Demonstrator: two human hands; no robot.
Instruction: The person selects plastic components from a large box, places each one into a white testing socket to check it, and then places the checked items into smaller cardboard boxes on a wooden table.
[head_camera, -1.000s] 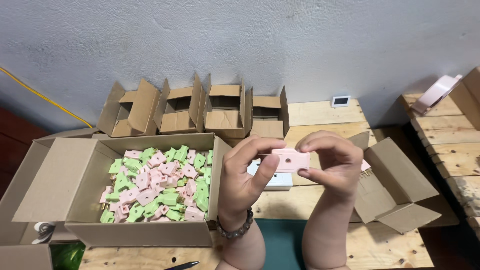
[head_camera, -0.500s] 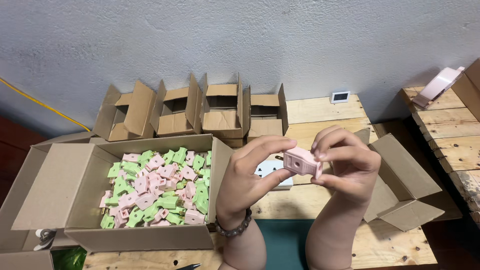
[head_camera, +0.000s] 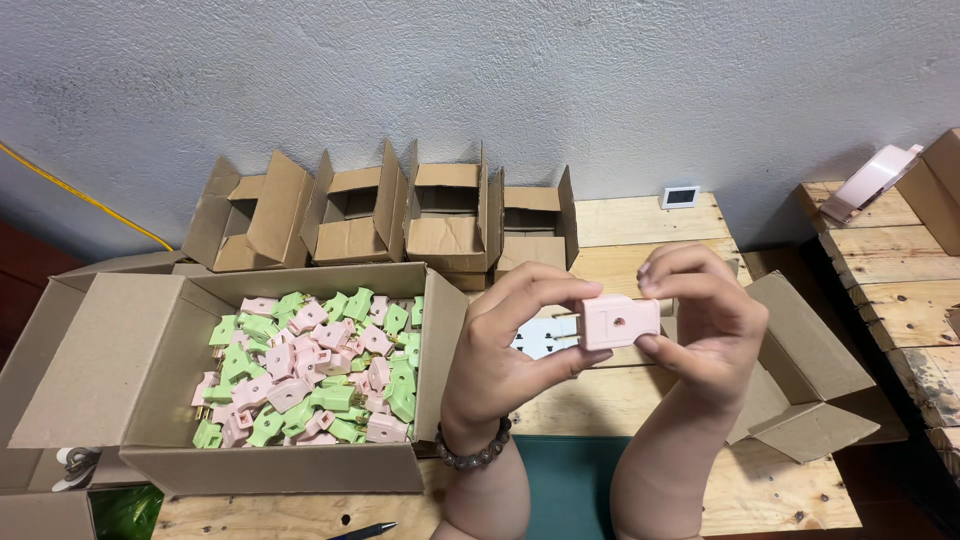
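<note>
A pink plug (head_camera: 620, 322) is held up between both hands above a wooden surface (head_camera: 640, 222), its metal prongs pointing toward the left hand (head_camera: 510, 350). The left hand is curled, with thumb and fingertips closed near the prong end; the right hand (head_camera: 705, 330) is closed on the plug's body, fingers over the top and thumb beneath. A bead bracelet (head_camera: 475, 455) is worn on the left wrist.

To the left, a large open cardboard box (head_camera: 130, 370) is filled with a heap of pink and green plugs (head_camera: 310, 365). Behind it, against the grey wall (head_camera: 480, 80), a row of small empty cartons (head_camera: 400, 210) stands with flaps raised. A white object (head_camera: 535, 338) is partly hidden behind the hands, lying in another open box (head_camera: 810, 370) at the right. A small white display (head_camera: 681, 197) sits near the wall, and a pink item (head_camera: 868, 182) rests on the neighbouring wooden stack (head_camera: 900, 290) at far right. A yellow cable (head_camera: 80, 195) runs along the wall at left, and a pen (head_camera: 365, 530) lies at the lower edge.
</note>
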